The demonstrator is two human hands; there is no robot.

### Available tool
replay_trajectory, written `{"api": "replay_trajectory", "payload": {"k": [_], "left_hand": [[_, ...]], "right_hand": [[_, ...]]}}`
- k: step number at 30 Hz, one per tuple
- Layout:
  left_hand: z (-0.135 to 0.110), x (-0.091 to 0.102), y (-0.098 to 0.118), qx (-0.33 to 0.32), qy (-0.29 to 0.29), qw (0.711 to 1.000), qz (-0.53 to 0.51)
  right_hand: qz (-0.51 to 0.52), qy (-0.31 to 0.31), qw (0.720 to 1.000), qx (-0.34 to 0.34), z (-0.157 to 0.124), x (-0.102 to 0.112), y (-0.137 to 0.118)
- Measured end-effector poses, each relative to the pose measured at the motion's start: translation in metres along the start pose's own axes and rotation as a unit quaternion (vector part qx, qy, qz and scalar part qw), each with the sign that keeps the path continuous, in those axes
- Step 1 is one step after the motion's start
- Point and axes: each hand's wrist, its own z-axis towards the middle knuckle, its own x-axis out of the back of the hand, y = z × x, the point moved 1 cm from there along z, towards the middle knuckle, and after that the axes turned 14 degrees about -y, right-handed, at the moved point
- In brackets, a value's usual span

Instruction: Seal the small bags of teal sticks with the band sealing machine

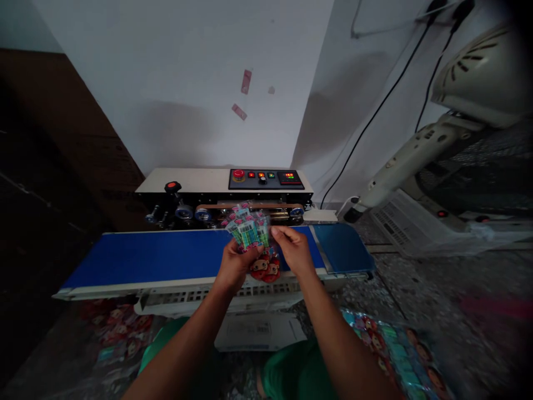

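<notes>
A clear plastic bag of small printed packets (pixel 249 234) is held up over the blue belt, in front of the band sealing machine (pixel 187 180). Barcode labels in green and blue show through it, and red-haired cartoon heads show at its lower end. My left hand (pixel 238 262) grips the bag from the lower left, thumb across the front. At the right edge, my right hand (pixel 295 249) pinches the clear film between thumb and fingers. Behind the bag's upper end run the sealer's brown band and rollers (pixel 203 214), partly hidden by the packets.
The blue conveyor belt (pixel 145 256) runs left to right below the sealer. More bagged packets lie at lower right (pixel 400 355) and lower left (pixel 116 328). A beige lamp-like device (pixel 416 150) and a white basket (pixel 400 222) stand at right. A black cable (pixel 375 114) hangs down the wall.
</notes>
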Motion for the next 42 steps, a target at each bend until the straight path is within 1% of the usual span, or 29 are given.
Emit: {"api": "replay_trajectory", "payload": {"k": [2, 3, 4, 7, 9, 13, 16, 18, 21, 23, 26, 30, 34, 36, 39, 42], "left_hand": [[-0.001, -0.001, 0.000, 0.001, 0.006, 1.000, -0.003], [-0.001, -0.002, 0.001, 0.001, 0.007, 1.000, -0.005], [-0.001, -0.001, 0.001, -0.001, 0.007, 1.000, -0.005], [0.000, 0.000, 0.001, -0.012, 0.011, 1.000, -0.004], [0.001, 0.002, 0.000, -0.013, 0.015, 1.000, -0.005], [0.002, 0.002, -0.004, -0.016, 0.018, 1.000, -0.014], [0.003, 0.002, -0.005, -0.015, 0.015, 1.000, -0.018], [0.003, 0.003, -0.006, -0.017, 0.021, 1.000, -0.013], [0.003, 0.004, -0.005, -0.027, 0.043, 0.999, -0.003], [0.004, 0.004, -0.005, -0.024, 0.048, 0.999, -0.001], [0.003, 0.001, -0.005, -0.016, 0.046, 0.999, -0.006], [0.003, -0.001, -0.005, -0.021, 0.042, 0.999, -0.007], [0.005, 0.000, -0.007, -0.013, 0.054, 0.998, 0.005], [0.006, 0.001, -0.007, -0.014, 0.068, 0.998, 0.007], [0.006, 0.000, -0.008, -0.012, 0.082, 0.997, 0.003], [0.005, -0.001, -0.009, -0.010, 0.075, 0.997, 0.003]], "right_hand": [[0.020, 0.048, 0.999, 0.012, -0.001, -0.003, -0.001], [0.029, 0.057, 0.998, 0.016, -0.001, -0.003, -0.001], [0.038, 0.053, 0.998, 0.018, -0.001, -0.003, -0.001], [0.046, 0.006, 0.999, 0.018, -0.001, -0.004, 0.000], [0.054, 0.007, 0.998, 0.022, -0.001, -0.005, 0.002], [0.062, 0.079, 0.994, 0.044, -0.001, -0.005, 0.003], [0.012, 0.109, 0.993, 0.035, -0.002, -0.004, 0.000], [-0.005, 0.111, 0.994, 0.021, -0.004, -0.004, -0.002], [0.033, 0.087, 0.996, 0.017, -0.005, -0.007, -0.003], [0.046, 0.073, 0.996, 0.016, -0.005, -0.009, -0.002], [0.015, 0.080, 0.997, 0.012, -0.005, -0.009, 0.000], [-0.033, 0.087, 0.996, 0.010, -0.006, -0.007, 0.000], [-0.081, 0.097, 0.992, 0.017, -0.007, -0.009, -0.004], [-0.108, 0.113, 0.987, 0.030, -0.008, -0.012, -0.005], [-0.133, 0.158, 0.976, 0.064, -0.010, -0.016, -0.004], [-0.128, 0.193, 0.969, 0.084, -0.011, -0.017, -0.003]]}}
